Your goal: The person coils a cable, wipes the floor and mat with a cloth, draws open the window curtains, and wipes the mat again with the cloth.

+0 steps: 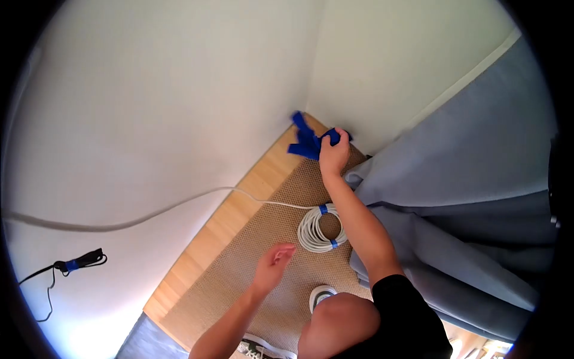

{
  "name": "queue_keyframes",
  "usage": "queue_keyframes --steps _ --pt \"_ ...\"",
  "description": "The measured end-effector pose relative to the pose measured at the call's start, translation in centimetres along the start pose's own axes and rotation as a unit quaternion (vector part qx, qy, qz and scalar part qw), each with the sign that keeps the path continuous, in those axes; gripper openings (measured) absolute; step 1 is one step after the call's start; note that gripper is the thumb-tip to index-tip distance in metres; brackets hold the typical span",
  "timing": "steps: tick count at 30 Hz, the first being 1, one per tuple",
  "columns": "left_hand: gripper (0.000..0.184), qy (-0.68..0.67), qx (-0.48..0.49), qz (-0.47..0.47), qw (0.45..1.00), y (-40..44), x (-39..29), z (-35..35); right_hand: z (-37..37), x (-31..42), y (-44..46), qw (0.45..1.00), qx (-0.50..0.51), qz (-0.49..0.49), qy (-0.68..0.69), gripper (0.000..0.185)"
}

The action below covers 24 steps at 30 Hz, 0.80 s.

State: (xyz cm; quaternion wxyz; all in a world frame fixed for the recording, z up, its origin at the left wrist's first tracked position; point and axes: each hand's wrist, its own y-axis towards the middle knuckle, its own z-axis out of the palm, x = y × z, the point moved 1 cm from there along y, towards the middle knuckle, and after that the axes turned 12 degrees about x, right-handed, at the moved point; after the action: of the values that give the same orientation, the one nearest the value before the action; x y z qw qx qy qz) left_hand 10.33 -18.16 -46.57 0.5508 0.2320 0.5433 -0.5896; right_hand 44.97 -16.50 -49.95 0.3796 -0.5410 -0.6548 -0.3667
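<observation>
My right hand [335, 152] reaches into the corner and grips a bunch of blue strips [308, 142], which look like fabric straps. Some of their ends stick out to the left and upward. My left hand [276, 264] hangs over the woven mat with its fingers loosely bent, and I see nothing in it. Between the two hands lies a coil of pale cable [310, 232], bound with blue ties [324, 209] at two places. My right forearm passes beside the coil's right edge.
The coil's cable runs left past the wall [179, 119]. The woven mat [239, 269] lies on a wooden surface [206, 236]. A grey curtain [442, 149] hangs at the right. A black cable bundle [84, 261] with a blue tie is at the left. Shoes [263, 347] show below.
</observation>
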Motion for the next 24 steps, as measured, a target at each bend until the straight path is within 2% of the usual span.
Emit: queue_keyframes --steps 1,2,5,6,8,10,12,13,14,16,19,22,24 --pt "0.021 -0.017 -0.014 -0.018 1.0 -0.6 0.6 -0.3 -0.3 0.7 0.4 0.992 -0.018 -0.096 -0.078 0.039" --pt "0.021 -0.002 -0.018 -0.009 1.0 -1.4 1.9 -0.2 -0.7 0.0 0.4 0.993 -0.024 -0.099 -0.063 0.039" --pt "0.022 -0.018 -0.025 -0.036 0.999 -2.7 3.7 -1.4 1.3 -2.8 2.3 0.967 0.066 -0.152 -0.195 0.059" --pt "0.022 -0.021 -0.029 -0.052 0.998 -3.0 4.0 -1.6 2.0 -3.5 2.7 0.967 0.068 -0.15 -0.195 0.059" --pt "0.022 -0.023 -0.035 -0.067 0.997 -3.3 4.4 -2.0 3.8 -4.5 3.3 0.934 0.109 -0.165 -0.299 0.063" --pt "0.022 -0.024 -0.039 -0.072 0.996 -3.2 4.0 -1.9 5.5 -7.0 4.6 0.918 0.131 -0.203 -0.313 0.065" --pt "0.022 -0.019 -0.042 -0.084 0.995 -2.9 3.3 -1.7 6.9 -9.0 5.3 0.861 0.156 -0.299 -0.38 0.065" --pt "0.022 -0.015 -0.046 -0.094 0.994 -2.6 2.9 -1.6 7.2 -9.3 5.6 0.852 0.146 -0.329 -0.379 0.058" --pt "0.022 -0.014 -0.047 -0.095 0.994 -2.5 2.7 -1.4 7.4 -9.7 6.2 0.853 0.147 -0.328 -0.378 0.058" --pt "0.023 -0.029 -0.043 -0.087 0.995 -2.0 2.5 -0.9 6.8 -8.0 7.1 0.849 0.309 -0.162 -0.397 0.049" --pt "0.023 -0.017 -0.025 -0.093 0.995 -1.3 3.4 -0.6 7.8 -8.6 6.9 0.867 0.252 -0.203 -0.379 0.042" --pt "0.024 -0.033 -0.022 -0.083 0.996 -0.9 3.3 -0.1 8.4 -7.9 7.6 0.851 0.319 -0.15 -0.39 0.043" --pt "0.024 -0.037 -0.023 -0.086 0.995 -0.8 3.5 0.2 8.6 -7.6 7.8 0.855 0.321 -0.166 -0.372 0.042"
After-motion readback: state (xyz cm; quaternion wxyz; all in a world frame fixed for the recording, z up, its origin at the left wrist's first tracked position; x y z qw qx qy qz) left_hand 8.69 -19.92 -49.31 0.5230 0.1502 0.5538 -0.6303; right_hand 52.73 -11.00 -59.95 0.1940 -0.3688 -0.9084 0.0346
